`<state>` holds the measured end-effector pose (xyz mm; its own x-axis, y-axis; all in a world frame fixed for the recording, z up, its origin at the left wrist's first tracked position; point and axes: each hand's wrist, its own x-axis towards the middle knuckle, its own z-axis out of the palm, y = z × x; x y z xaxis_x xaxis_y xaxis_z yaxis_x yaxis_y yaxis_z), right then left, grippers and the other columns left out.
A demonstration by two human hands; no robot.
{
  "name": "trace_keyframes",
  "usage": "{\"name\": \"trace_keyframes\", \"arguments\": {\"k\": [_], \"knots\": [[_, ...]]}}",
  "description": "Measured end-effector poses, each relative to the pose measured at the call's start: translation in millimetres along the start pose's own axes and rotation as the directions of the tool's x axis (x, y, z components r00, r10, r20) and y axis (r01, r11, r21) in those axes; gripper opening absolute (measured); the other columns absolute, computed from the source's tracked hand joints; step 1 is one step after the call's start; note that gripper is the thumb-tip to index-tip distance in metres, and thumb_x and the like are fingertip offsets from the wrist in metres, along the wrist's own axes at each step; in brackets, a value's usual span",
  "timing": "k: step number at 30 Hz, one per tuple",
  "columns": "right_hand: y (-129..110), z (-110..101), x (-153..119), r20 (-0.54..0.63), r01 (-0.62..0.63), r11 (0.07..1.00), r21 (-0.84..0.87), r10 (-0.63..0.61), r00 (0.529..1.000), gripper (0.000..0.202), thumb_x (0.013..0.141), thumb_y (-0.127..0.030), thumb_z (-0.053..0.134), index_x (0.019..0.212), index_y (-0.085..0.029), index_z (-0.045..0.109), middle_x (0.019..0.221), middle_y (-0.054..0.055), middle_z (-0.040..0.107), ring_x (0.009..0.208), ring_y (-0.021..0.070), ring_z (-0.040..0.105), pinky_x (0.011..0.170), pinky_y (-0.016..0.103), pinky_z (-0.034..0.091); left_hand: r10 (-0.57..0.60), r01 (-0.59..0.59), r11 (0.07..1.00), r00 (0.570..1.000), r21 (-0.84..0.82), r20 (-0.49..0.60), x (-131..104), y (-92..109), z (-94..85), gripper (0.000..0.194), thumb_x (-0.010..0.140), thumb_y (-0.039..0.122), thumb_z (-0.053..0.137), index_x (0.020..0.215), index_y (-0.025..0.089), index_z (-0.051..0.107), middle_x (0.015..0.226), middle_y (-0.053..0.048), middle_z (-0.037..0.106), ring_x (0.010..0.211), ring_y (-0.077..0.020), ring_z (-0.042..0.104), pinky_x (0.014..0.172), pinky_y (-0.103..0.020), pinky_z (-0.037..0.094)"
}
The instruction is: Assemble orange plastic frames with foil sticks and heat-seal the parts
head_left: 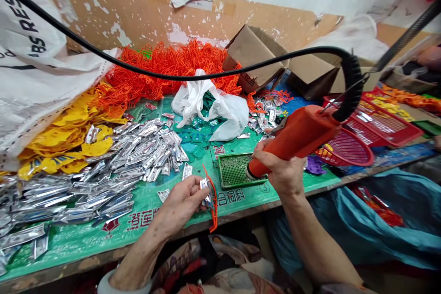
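My left hand [188, 200] is closed on a small silvery metal-looking plate [204, 184] together with a thin orange plastic frame [214, 206], near the front edge of the table. In my right hand [284, 172] is an orange electric screwdriver [299, 131], gripped round its body and tilted with the tip down to the left. Its tip is over the green mesh tray [225, 178], which seems to hold tiny parts too small to make out. A black cable [220, 73] runs from the tool's upper end. Left of my left hand lies a heap of silvery plates [151, 144].
Yellow flat pieces [62, 133] lie beside a white sack [31, 69] at left. Behind is a pile of orange plastic frames [165, 66], with a white plastic bag [229, 112] in front. Cardboard boxes [257, 57] and red baskets [344, 149] stand to the right. A spring [406, 34] suspends the tool.
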<state>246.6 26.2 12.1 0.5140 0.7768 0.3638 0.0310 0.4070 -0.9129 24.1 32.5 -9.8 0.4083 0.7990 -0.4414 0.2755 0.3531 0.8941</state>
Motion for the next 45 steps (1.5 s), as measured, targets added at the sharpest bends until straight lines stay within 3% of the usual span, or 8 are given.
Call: {"name": "trace_keyframes", "arguments": {"k": [5,10,17,20,24,45], "knots": [[-5.5,-1.6,5.6,0.014,-0.022,1.0,0.005,0.022,1.0,0.017,0.065,-0.017,0.079,0.067,-0.017,0.062,0.068,0.0,0.063,0.058,0.0155,0.056,0.06,0.033,0.048,0.046,-0.048,0.998,0.998,0.048,0.04,6.3,4.9,2.1,0.023,0.076,0.043,0.06,0.074,0.021,0.054,0.054,0.01,0.043,0.05,-0.0124,0.052,0.051,-0.024,0.041],[-37.8,7.4,15.8,0.014,-0.029,0.99,0.14,0.028,1.0,0.02,0.059,-0.013,0.077,0.072,-0.019,0.063,0.065,-0.001,0.062,0.057,0.0167,0.057,0.059,0.033,0.047,0.09,-0.094,0.987,0.995,0.128,0.037,9.5,8.0,8.1,0.021,0.079,0.04,0.055,0.071,0.021,0.049,0.055,0.008,0.049,0.05,-0.0126,0.053,0.048,-0.023,0.036],[-70.7,35.8,-0.2,0.245,-0.144,0.959,0.245,0.083,0.966,0.014,0.063,-0.015,0.07,0.074,-0.02,0.063,0.064,-0.001,0.062,0.058,0.0178,0.056,0.062,0.035,0.047,0.102,-0.108,0.989,0.993,0.103,0.062,17.2,2.5,12.8,0.021,0.076,0.041,0.054,0.072,0.021,0.049,0.055,0.005,0.056,0.049,-0.0148,0.057,0.047,-0.024,0.037],[-70.7,47.3,-10.0,0.31,-0.225,0.944,0.241,0.145,0.94,0.019,0.061,-0.015,0.072,0.077,-0.02,0.064,0.066,-0.001,0.061,0.06,0.0179,0.055,0.063,0.035,0.046,0.115,-0.12,0.987,0.992,0.105,0.051,16.0,1.6,12.2,0.022,0.076,0.041,0.054,0.069,0.022,0.047,0.052,0.006,0.053,0.047,-0.0132,0.053,0.047,-0.024,0.036],[-67.0,55.4,-15.4,0.301,-0.241,0.951,0.196,0.175,0.937,0.015,0.059,-0.016,0.072,0.071,-0.019,0.064,0.065,0.0,0.059,0.063,0.0189,0.055,0.064,0.036,0.046,0.131,-0.135,0.985,0.991,0.108,0.037,15.1,-0.7,11.6,0.018,0.073,0.037,0.054,0.07,0.022,0.047,0.053,0.006,0.052,0.05,-0.0142,0.054,0.048,-0.024,0.038],[-58.5,61.7,-19.8,0.342,-0.258,0.953,0.158,0.192,0.92,0.02,0.062,-0.018,0.076,0.077,-0.019,0.063,0.068,-0.003,0.061,0.062,0.0166,0.056,0.062,0.033,0.047,0.181,-0.183,0.978,0.983,0.095,0.033,17.5,-3.5,15.2,0.019,0.075,0.039,0.054,0.074,0.02,0.053,0.057,0.005,0.049,0.052,-0.0152,0.051,0.049,-0.025,0.037]]}}
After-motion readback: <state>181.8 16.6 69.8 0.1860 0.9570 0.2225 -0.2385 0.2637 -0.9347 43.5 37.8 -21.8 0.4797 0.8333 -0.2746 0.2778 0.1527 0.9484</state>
